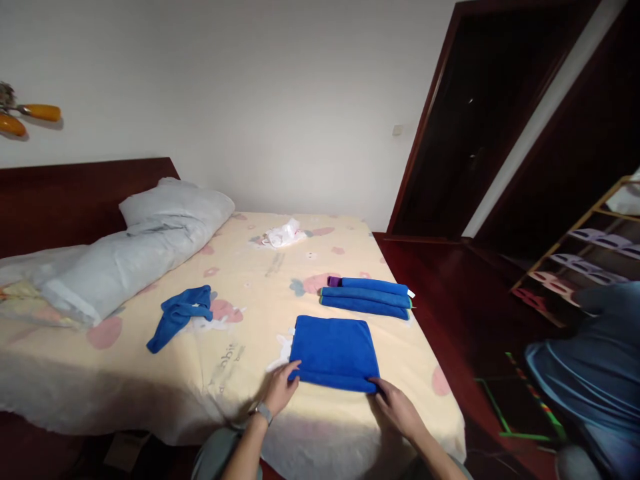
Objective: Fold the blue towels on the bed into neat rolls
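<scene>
A blue cloth [334, 347] lies spread flat on the bed, with a narrow fold along its near edge. My left hand [281, 389] pinches that cloth's near left corner, and a watch sits on the wrist. At the near right corner, my right hand [396, 402] grips the edge between thumb and fingers. Just beyond, folded blue cloths [367, 298] lie in long strips, with a small purple piece at their left end. A crumpled blue cloth [181, 315] rests apart on the left.
The bed [250, 293] has a patterned sheet. Grey bedding [150, 247] lies at the left, and a white crumpled bag [285, 233] near the wall. A person in blue [590, 353] is at the right, by a shoe rack [595, 210]. Behind is a dark door [480, 120].
</scene>
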`<state>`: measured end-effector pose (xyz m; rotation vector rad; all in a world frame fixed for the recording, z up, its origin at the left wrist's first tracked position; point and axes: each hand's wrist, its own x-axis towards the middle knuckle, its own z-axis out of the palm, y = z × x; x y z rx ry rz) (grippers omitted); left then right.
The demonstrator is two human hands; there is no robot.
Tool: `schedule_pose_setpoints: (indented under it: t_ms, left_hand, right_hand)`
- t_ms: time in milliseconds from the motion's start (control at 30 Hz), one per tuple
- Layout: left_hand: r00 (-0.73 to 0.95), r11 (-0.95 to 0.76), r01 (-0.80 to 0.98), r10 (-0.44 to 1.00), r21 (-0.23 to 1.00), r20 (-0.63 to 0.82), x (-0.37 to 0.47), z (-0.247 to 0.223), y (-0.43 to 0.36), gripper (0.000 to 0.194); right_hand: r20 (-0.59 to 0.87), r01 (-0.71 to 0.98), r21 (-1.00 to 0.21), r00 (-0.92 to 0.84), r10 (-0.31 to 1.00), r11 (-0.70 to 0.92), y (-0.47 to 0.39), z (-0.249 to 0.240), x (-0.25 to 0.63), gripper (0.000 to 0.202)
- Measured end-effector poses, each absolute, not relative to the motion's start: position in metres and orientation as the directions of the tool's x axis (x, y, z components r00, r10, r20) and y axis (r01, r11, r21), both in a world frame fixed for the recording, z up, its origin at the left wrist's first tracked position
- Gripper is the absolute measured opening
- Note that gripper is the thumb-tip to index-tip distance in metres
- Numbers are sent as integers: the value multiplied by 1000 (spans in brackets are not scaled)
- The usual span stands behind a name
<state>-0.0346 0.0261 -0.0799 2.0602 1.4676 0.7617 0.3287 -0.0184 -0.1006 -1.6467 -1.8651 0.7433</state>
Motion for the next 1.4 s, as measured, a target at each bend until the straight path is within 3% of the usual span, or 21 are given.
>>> schedule_pose_setpoints:
  t_ms: [133,267,367,500,667,900,1100,1233,1333,1400]
  left_hand:
    - [90,-135,601,991,788,101,-32,-78,43,41]
    - [-10,-39,523,999,851,52,-29,-86,52,47]
    - [2,-34,441,999,897,37,-28,-94,51,51]
    - [59,-78,415,997,906,59,-27,-105,52,57]
    - [-62,-11,496,997,868,48,-25,-105,56,45]
    - [-79,-19,628,993,778,88,-19,-105,44,33]
    - [-77,-57,729,983,682,165,-14,-109,39,36]
    - [-95,-61,754,975,654,201,-16,-102,38,37]
    - [4,-176,837,949,519,314,-11,-90,30,42]
    - [215,-357,853,905,380,367,0,-81,21,47]
  right_hand:
    - [-9,575,-818,21,1000,-20,-5,-101,329,43]
    - [-75,523,-840,149,986,-143,8,-105,327,45]
    - [-101,532,-819,238,966,-216,15,-108,322,46]
    - [-32,593,-783,263,964,-188,17,-108,315,44]
    - [-16,663,-731,221,975,-162,8,-104,316,40]
    - [79,819,-567,163,984,-90,-9,-98,321,39]
    - [156,703,-711,130,979,20,-7,-98,322,35]
    - [160,713,-700,94,983,46,-4,-95,325,38]
    - [242,818,-569,70,968,82,-4,-89,322,40]
    - [305,869,-467,-14,952,162,-5,-85,313,41]
